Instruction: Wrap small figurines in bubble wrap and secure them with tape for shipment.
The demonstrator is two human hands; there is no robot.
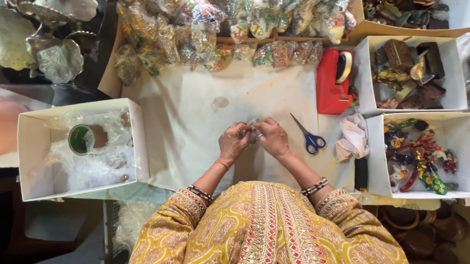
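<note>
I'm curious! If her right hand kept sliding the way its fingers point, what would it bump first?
Probably her left hand: the right hand points left, fingers meeting around a small clear-wrapped item.

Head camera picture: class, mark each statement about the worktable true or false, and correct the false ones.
1. Both hands, left hand and right hand, close on one small clear-wrapped item. True.
2. The blue-handled scissors lie left of the hands. False: they lie to the right.
3. The red tape dispenser stands on the white cloth. True.
4. The green tape roll sits on the cloth. False: it lies in the white cardboard box.
</note>
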